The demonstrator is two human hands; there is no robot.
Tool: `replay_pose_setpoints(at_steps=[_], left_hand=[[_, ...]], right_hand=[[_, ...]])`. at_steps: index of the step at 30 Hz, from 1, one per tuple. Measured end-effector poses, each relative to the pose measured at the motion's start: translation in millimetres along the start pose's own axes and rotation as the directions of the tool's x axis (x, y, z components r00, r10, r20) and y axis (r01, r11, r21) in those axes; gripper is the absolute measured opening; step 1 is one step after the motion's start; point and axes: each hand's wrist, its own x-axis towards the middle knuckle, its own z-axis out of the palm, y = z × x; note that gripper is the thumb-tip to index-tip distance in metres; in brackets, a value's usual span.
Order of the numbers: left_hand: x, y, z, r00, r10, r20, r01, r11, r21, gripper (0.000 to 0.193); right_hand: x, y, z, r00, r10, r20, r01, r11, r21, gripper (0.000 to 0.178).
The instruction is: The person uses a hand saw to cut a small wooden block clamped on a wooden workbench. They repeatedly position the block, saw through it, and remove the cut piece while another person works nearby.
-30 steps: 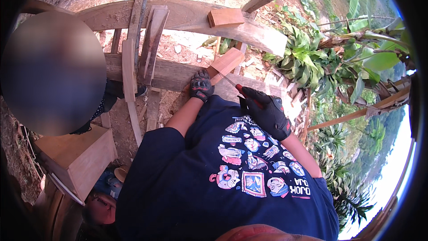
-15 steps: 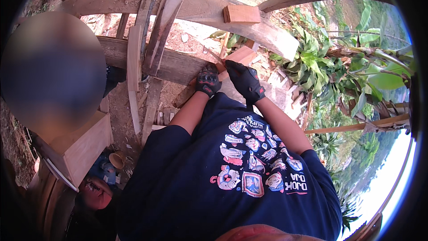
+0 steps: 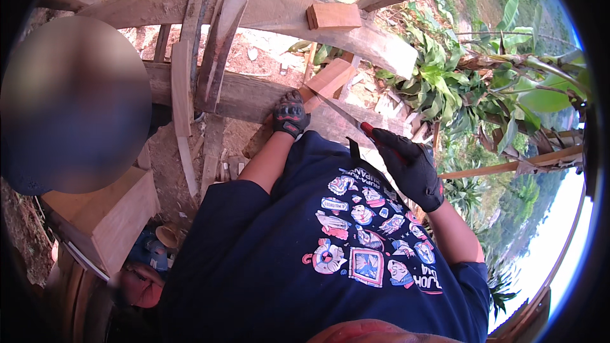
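wooden block [image 3: 327, 79] steadied by left hand [image 3: 290, 114]; right hand [image 3: 410, 166] grips saw [image 3: 340, 113].

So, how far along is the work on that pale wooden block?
Early, it seems. The black-gloved left hand steadies the pale wooden block at the weathered grey beam; the right hand sets a red-handled metal blade against it. No finished cut shows; the block looks whole.

Hands at a wooden beam

The left hand [image 3: 291, 114] rests on the beam [image 3: 241, 96], beside a wooden block [image 3: 328, 80]; the right hand [image 3: 410, 168] sits further right (holding a saw [image 3: 340, 113] angled toward the block); another block [image 3: 333, 16] lies on the curved timber [image 3: 267, 9] behind.
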Motion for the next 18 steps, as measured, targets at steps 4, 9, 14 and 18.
replay_pose_setpoints(at_steps=[4,9,14,18], left_hand=[[1.3,-2.3,17.4,1.0,-0.02,0.013,0.02,1.0,-0.016,0.081],[-3.8,6.7,16.9,0.996,-0.021,-0.085,0.02,1.0,-0.013,0.077],[1.7,-3.0,30.6,0.98,0.012,-0.197,-0.032,0.995,-0.098,0.066],[-7.5,7.4,12.5,0.992,0.032,-0.126,-0.043,0.996,-0.083,0.064]], right_hand=[[37.6,25.5,31.4,0.998,-0.051,0.04,0.052,0.998,-0.027,0.043],[119.0,69.8,119.7,0.995,0.054,0.089,-0.05,0.998,-0.041,0.04],[166.1,89.7,162.7,0.99,-0.14,0.007,0.14,0.99,-0.008,0.037],[122.8,87.7,139.7,0.999,-0.038,0.036,0.037,0.999,0.005,0.037]])
